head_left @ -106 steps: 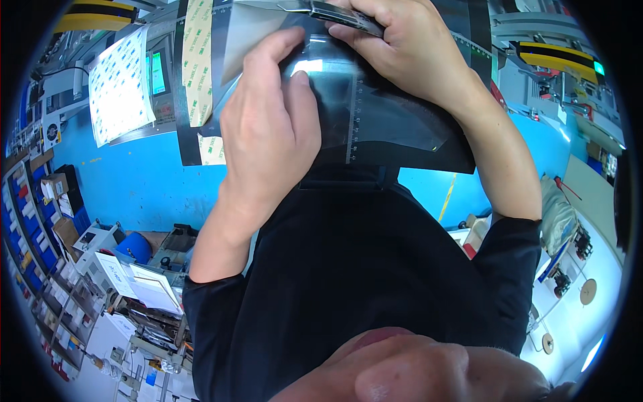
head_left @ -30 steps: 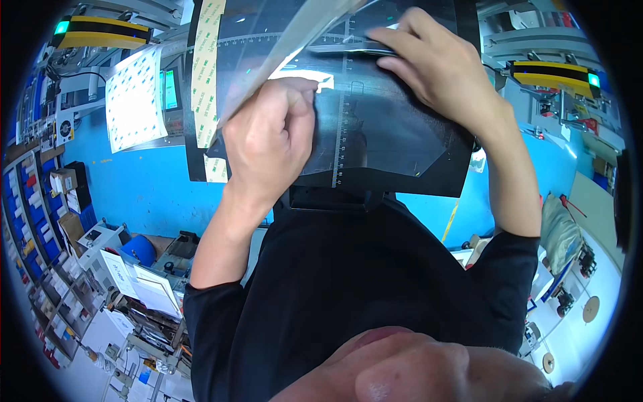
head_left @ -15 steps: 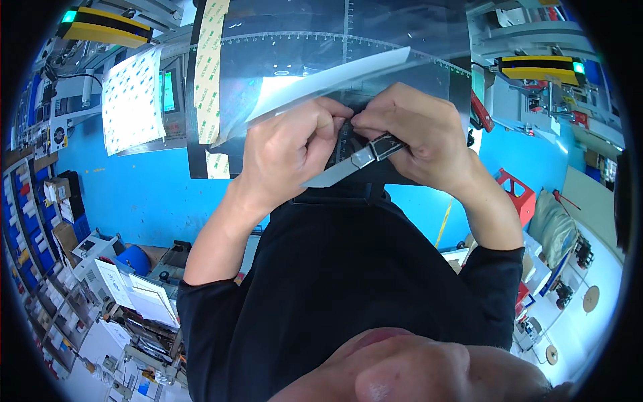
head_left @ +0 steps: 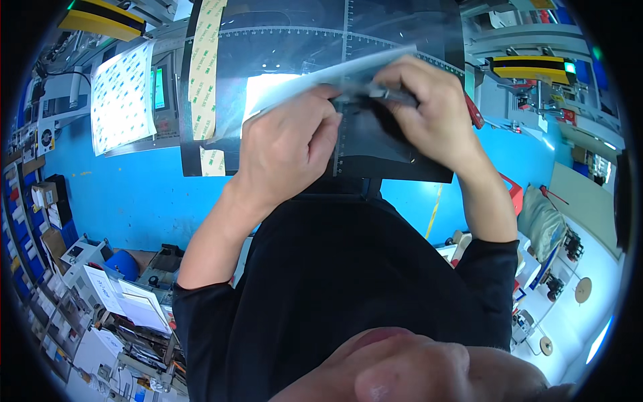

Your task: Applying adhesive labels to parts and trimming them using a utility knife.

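Note:
My right hand is closed round a box cutter over the dark board. Its blade end, blurred by motion, points left toward the fingertips of my left hand. My left hand is closed, thumb against curled index finger, at the near edge of a clear film. The film rises in a long pale strip from behind my left knuckles toward the right hand. Beneath both hands lies the black board with white ruler scales. What the left fingertips pinch is partly hidden.
A cream strip of printed backing tape runs down the board's left side. Left of it, a white patterned sheet lies by a small screen. Yellow-black bars flank the board. A red-handled tool is at its right edge.
My right hand has moved up and away from the left. The box cutter has swung from pointing down toward my body to pointing left over the film.

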Tool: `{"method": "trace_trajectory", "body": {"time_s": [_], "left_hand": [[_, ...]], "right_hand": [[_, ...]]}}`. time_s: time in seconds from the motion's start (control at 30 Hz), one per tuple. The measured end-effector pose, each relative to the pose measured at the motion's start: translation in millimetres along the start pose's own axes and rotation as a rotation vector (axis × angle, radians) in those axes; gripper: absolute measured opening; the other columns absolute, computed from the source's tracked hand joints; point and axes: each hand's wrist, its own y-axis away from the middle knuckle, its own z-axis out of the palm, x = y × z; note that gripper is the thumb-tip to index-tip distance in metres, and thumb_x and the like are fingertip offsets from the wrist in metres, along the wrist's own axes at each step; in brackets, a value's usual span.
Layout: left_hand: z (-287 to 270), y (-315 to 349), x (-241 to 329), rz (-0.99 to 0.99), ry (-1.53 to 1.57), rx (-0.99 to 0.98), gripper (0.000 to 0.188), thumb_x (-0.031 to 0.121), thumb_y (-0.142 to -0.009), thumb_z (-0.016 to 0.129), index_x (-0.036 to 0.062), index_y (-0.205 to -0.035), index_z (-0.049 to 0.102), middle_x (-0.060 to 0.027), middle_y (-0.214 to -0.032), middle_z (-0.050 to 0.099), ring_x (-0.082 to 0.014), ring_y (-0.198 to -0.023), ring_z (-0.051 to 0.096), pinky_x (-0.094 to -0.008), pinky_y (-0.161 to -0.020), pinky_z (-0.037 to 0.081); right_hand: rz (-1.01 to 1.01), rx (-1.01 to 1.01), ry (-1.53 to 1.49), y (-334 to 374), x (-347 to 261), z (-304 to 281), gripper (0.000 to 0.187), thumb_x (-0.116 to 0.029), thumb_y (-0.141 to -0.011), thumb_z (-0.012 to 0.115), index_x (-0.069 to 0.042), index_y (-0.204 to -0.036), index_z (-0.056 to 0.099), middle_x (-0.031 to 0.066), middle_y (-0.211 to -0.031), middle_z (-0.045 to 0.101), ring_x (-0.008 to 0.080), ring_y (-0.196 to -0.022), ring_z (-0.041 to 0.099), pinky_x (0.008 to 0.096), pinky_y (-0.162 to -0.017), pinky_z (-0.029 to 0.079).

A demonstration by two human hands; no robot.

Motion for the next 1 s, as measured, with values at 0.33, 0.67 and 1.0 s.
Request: {"method": "trace_trajectory", "body": {"time_s": [0.33, 0.67, 1.0], "left_hand": [[-1.3, -2.9, -6.1, -0.037, 0.005, 0.134, 0.018, -0.007, -0.075, 0.072, 0.0030, -0.079, 0.058, -0.0109, -0.088, 0.072, -0.0217, -0.055, 0.060, -0.0306, -0.049, 0.047], [0.1, -2.5, -11.0, 0.000, -0.027, 0.128, 0.018, -0.007, -0.074, 0.072, 0.0028, -0.079, 0.058, -0.0109, -0.086, 0.072, -0.0214, -0.056, 0.059, -0.0309, -0.050, 0.046], [1.5, -2.6, -11.1, -0.005, -0.043, 0.128, 0.017, -0.008, -0.074, 0.071, 0.0033, -0.078, 0.059, -0.0099, -0.087, 0.072, -0.0209, -0.055, 0.058, -0.0303, -0.051, 0.047]], "right_hand": [[0.296, -0.009, -0.117, -13.6, 10.5, 7.4, 0.011, -0.006, -0.089, 0.072, -0.001, -0.096, 0.066, 0.0047, -0.081, 0.068, 0.0098, -0.077, 0.061, 0.0253, -0.072, 0.050], [0.277, -0.141, -0.208, -23.7, 25.8, 3.1, 0.010, -0.006, -0.090, 0.071, 0.001, -0.096, 0.066, 0.0055, -0.084, 0.067, 0.0115, -0.081, 0.063, 0.0265, -0.077, 0.050], [0.309, -0.220, -0.301, -39.4, 22.6, -10.3, 0.013, -0.006, -0.086, 0.072, 0.002, -0.090, 0.063, 0.0151, -0.072, 0.063, 0.0189, -0.064, 0.058, 0.0316, -0.064, 0.047]]}}
